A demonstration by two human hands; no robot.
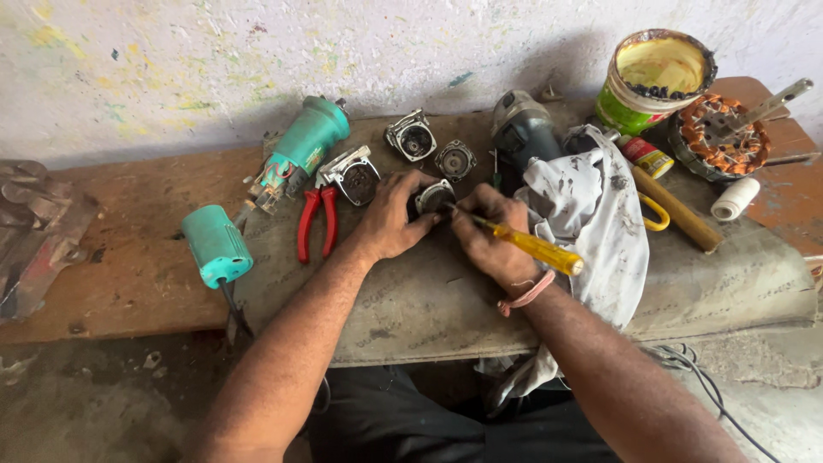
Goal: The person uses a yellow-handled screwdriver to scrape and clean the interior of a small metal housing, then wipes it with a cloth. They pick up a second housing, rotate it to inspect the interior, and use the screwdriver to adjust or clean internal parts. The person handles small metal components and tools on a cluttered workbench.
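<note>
On the tabletop, spread with a grey mat, lie two teal tool housings: one long body near the wall and one end cap to its left. Three small metal gear housings sit loose behind the hands, beside one pair of red-handled pliers, one grey motor body, one stained white rag, one paint tin and one copper-wound stator. Left hand curls knuckles-up over a small dark metal part, grip clamped on it against the mat. Right hand, wrist bent inward, has its grip closed around one yellow-handled screwdriver, whose tip meets that part.
</note>
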